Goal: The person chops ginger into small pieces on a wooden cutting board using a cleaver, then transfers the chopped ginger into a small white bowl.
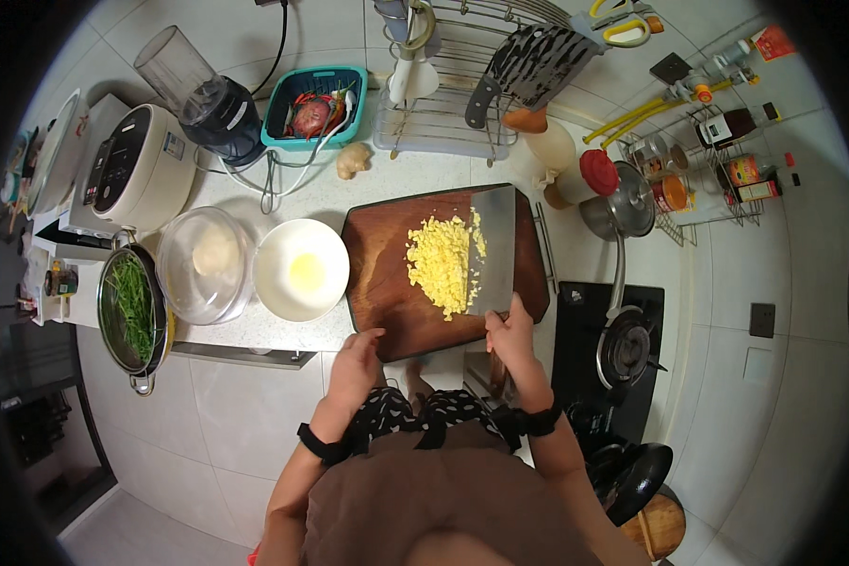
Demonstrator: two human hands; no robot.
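Note:
My right hand (511, 338) grips the handle of a cleaver (493, 250), whose broad steel blade lies over the right side of a wooden cutting board (377, 245). Crumbly yellow chopped egg (439, 267) is heaped left of the blade, and small bits cling to the metal. At the board's near left edge is my left hand (355, 363), its fingers curled together; what they hold, if anything, is hidden. Left of the board stands a white bowl (272, 255) with a little yellow food inside.
Beside the bowl sits a clear-covered bowl (184, 283), then a pan of green stalks (132, 307) at the counter edge. Behind are a rice cooker (151, 170), blender (219, 118), teal basket (297, 80), ginger (354, 160) and dish rack (453, 141). A gas stove (585, 349) lies right.

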